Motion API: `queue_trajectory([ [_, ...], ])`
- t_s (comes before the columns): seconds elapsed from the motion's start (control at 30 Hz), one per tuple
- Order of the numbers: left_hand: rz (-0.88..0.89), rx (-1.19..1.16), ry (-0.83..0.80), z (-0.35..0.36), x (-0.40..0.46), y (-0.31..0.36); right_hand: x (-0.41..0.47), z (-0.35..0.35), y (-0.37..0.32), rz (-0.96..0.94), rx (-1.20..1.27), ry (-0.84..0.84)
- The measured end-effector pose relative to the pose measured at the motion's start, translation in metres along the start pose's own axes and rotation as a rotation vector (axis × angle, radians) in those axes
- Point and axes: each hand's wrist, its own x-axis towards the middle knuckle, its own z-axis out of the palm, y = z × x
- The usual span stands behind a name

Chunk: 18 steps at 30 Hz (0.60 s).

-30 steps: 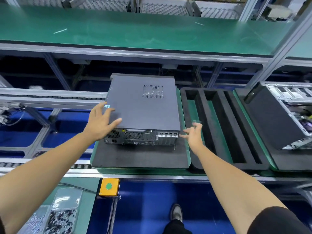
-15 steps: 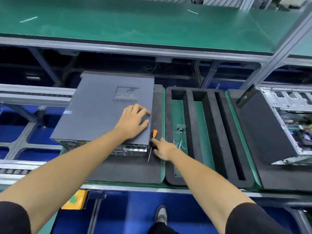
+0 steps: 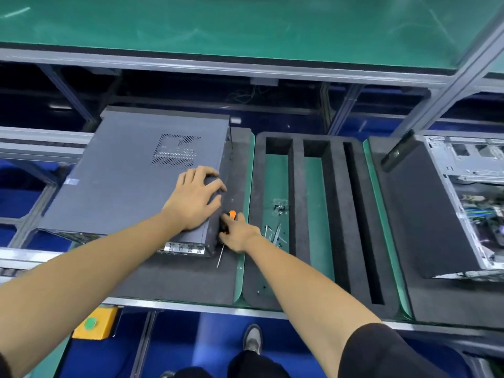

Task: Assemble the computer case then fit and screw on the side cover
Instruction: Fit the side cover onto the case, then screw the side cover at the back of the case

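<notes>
No brand or writing can be read; a small pale sticker (image 3: pixel 71 181) on the grey metal computer case (image 3: pixel 131 181) is too blurred to make out. The case lies on its side on a black foam pad (image 3: pixel 174 279) on the work surface, its grey side cover with a perforated vent patch (image 3: pixel 174 151) facing up. The case's rear ports at the near end are partly hidden by the left forearm. The left hand (image 3: pixel 195 199) lies flat on the cover near its right edge, fingers spread and nearly straight, pressing down. The right hand (image 3: pixel 238 233) is curled round an orange-handled screwdriver (image 3: pixel 227 227) just beside the case's right side; its thin shaft pokes out below the hand towards the pad. In the black foam tray with long slots (image 3: pixel 338 214) to the right lie small metal parts (image 3: pixel 275 233), too small to identify. A second, open silver case (image 3: pixel 469 186) is cut off at the right edge.
</notes>
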Motion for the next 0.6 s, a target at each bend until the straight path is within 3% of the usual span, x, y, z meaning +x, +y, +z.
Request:
queue_trajectory([
  [0.13,-0.002,0.005,-0.015,-0.006,-0.001,0.004,0.001,0.006,-0.010,0.045,0.019,0.030],
  [0.27,0.024,0.055,-0.050,-0.012,0.000,0.008,-0.009,-0.003,-0.003,0.070,0.204,0.266],
  [0.37,0.240,0.210,-0.129,-0.020,0.012,0.014,-0.017,-0.019,0.024,0.131,0.317,0.436],
  [0.43,0.323,0.309,-0.241,-0.023,0.032,0.033,-0.021,-0.035,0.053,0.220,0.412,0.543],
  [0.6,0.192,0.192,-0.613,0.017,0.074,0.103,-0.027,-0.057,0.128,0.347,0.514,0.664],
])
